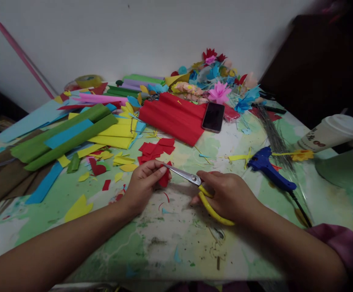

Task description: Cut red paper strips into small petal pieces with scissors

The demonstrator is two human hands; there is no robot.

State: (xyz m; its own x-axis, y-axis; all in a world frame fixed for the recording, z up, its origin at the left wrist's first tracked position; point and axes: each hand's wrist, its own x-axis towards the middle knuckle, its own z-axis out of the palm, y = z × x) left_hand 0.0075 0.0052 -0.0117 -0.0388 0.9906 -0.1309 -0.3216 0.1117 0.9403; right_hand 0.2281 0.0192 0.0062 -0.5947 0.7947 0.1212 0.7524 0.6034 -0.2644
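Pinched between the fingers of my left hand (144,180) is a small piece of red paper (164,178), which hangs below the fingertips. My right hand (228,192) is closed round the yellow handles of a pair of scissors (182,173). The blades point left, and their tips reach the fingertips of my left hand at the top of the paper. From here the blades look closed together. Just beyond my left hand lies a loose pile of cut red paper pieces (155,149). A thin red paper scrap (166,197) rests on the table below.
Behind the pile are a red crepe paper sheet (172,115) and a phone (213,117). Green paper rolls (69,136) lie left. To the right are a blue glue gun (266,166), thin wires (272,134) and a paper cup (334,132). Paper flowers (219,93) are heaped at the back.
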